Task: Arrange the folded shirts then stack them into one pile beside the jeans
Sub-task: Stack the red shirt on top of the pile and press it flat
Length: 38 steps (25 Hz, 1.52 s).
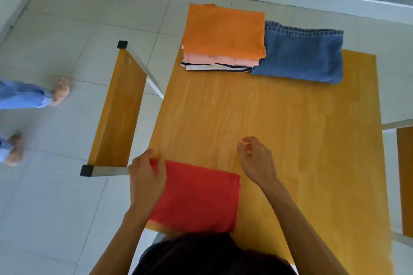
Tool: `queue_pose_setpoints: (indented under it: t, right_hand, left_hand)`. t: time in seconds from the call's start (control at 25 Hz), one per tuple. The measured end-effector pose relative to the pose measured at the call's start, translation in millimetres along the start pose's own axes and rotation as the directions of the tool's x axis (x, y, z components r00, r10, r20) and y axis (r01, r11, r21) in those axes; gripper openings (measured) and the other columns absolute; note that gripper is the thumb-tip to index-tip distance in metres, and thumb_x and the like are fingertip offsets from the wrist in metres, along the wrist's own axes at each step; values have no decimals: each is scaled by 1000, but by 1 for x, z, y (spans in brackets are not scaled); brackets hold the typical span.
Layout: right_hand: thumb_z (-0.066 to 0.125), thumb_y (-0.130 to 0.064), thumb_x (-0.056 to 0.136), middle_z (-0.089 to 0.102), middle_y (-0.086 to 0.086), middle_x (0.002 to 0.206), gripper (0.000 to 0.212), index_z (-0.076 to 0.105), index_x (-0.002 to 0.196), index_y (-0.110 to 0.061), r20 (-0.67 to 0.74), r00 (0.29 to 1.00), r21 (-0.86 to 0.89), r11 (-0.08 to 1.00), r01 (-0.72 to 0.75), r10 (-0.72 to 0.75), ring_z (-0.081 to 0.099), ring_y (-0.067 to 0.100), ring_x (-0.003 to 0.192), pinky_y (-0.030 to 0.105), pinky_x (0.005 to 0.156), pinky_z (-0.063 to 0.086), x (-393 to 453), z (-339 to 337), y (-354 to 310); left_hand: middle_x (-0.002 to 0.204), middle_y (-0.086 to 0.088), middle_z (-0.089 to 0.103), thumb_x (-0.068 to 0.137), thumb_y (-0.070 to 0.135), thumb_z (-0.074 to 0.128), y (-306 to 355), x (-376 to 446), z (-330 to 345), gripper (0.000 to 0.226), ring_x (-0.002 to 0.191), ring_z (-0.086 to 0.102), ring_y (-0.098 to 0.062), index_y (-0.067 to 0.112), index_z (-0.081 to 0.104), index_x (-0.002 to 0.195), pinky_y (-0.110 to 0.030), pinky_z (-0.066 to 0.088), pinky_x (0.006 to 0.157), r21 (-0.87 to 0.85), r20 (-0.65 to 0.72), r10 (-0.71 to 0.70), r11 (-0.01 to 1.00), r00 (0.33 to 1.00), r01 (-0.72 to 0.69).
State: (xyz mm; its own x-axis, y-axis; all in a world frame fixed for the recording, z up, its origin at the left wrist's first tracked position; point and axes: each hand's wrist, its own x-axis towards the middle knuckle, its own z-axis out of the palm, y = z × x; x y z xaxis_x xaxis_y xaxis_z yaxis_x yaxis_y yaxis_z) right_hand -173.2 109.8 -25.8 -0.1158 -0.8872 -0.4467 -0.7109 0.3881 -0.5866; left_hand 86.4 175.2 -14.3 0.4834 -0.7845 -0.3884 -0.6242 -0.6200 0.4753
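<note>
Basically: left hand (146, 179) grip pinches red shirt (196, 196) at its near-left corner; right hand (257, 159) open, empty, beside far-right corner. Pile (223, 35) straight ahead, touching jeans (301, 53).

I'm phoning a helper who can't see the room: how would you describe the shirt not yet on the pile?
On the wooden table, look at the near edge, opposite the jeans and pile. The red shirt lies there flat and alone, the left hand gripping its corner.
</note>
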Motion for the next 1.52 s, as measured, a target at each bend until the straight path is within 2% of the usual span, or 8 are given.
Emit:
queue_pose_setpoints:
  t: [0.24,0.44,0.68,0.84,1.0,1.12,1.4,1.52]
  right_hand:
    - [37,-76,86,74,-3,84,60,65,98,-24,233,956,-191,972,-136,180,69,18,85,36,78,56,-60,4,29]
    - [61,-67,82,71,1,107,62,64,111,-13,295,942,56,982,-183,159,66,16,92,21,61,47,-77,22,39]
    - [69,-66,77,72,-9,108,58,69,115,-22,412,908,288,935,-205,72,69,8,95,21,71,54,-88,12,36]
    - [73,-52,83,68,-13,112,48,60,122,-28,306,952,453,880,-145,-1,66,4,98,23,79,55,-94,10,37]
    - [69,-49,87,71,-10,106,27,60,106,-33,170,984,620,772,-142,45,70,7,93,34,81,60,-86,-4,41]
    - [65,-52,89,71,-5,102,26,61,102,-30,96,992,654,746,-126,83,70,13,91,41,79,61,-69,-13,38]
    - [58,-55,92,65,-8,91,21,56,93,-33,-74,988,627,777,-57,133,62,12,81,33,67,52,11,-40,1]
    - [58,-53,93,66,-8,96,20,56,92,-34,-123,988,625,780,0,98,65,11,85,34,72,56,68,-71,-37]
  left_hand:
    - [133,-18,53,92,55,49,-30,-34,-1,61,121,52,-38,10,46,135,-54,45,96,36,88,-219,976,972,217]
    - [138,-14,54,93,57,48,-29,-41,1,67,125,53,-38,8,42,139,-52,41,103,-95,214,-277,949,937,302]
    - [120,-9,66,81,69,57,-29,-52,1,71,108,63,-32,16,56,129,-52,49,99,-371,465,-308,783,830,499]
    - [114,-6,68,80,67,60,-24,-61,7,67,104,64,-28,18,56,125,-49,52,94,-447,479,-242,760,844,472]
    - [111,-7,72,79,62,65,0,-55,5,64,102,68,-29,16,59,123,-48,54,92,-499,496,-167,748,852,437]
    - [109,-7,72,81,57,66,27,-37,-2,59,100,69,-28,16,60,122,-47,55,90,-503,504,-127,761,854,410]
    - [113,-1,66,88,59,55,108,40,-17,59,101,63,-21,15,57,128,-39,52,86,-498,373,13,846,928,189]
    - [103,4,65,91,63,45,160,90,-29,49,97,63,-21,22,58,115,-39,51,84,-522,306,63,846,950,112]
